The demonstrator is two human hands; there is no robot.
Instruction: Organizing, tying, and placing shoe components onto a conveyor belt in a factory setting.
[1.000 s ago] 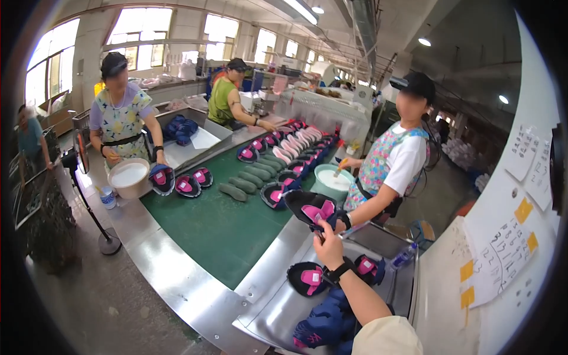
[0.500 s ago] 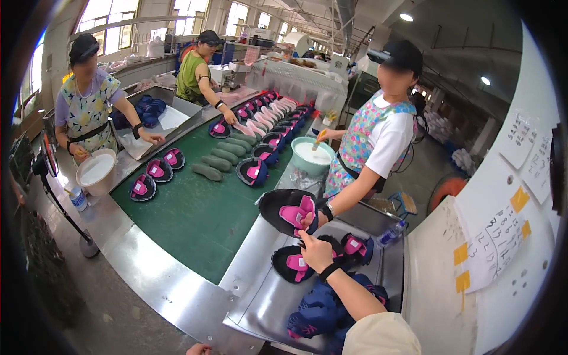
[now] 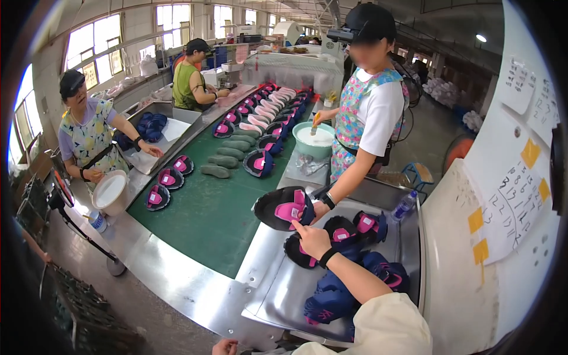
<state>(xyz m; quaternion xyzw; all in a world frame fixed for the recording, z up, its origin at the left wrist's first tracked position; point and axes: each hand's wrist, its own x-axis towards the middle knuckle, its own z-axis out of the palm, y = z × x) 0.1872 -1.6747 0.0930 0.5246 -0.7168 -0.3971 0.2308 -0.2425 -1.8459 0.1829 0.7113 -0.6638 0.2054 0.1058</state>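
Finds right hand (image 3: 310, 238) with fingers apart, clamped on nothing, forefinger at the black-and-pink shoe upper (image 3: 284, 207) that a co-worker's hand (image 3: 320, 208) holds over the near steel surface (image 3: 278, 290); cannot tell the state of left hand (image 3: 225, 346) at the lower edge; judges the work partway, with the heap of dark uppers (image 3: 331, 299) near right unsorted and rows of uppers (image 3: 260, 118) laid out on the far green belt (image 3: 201, 207).

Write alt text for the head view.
The person's right hand rests on dark-and-pink shoe uppers in a steel tray, while a co-worker holds another upper beside a green conveyor.

I'm seeing shoes riding the green belt (image 3: 195, 219), a white bucket (image 3: 110, 192), and a water bottle (image 3: 404, 205) standing nearby.
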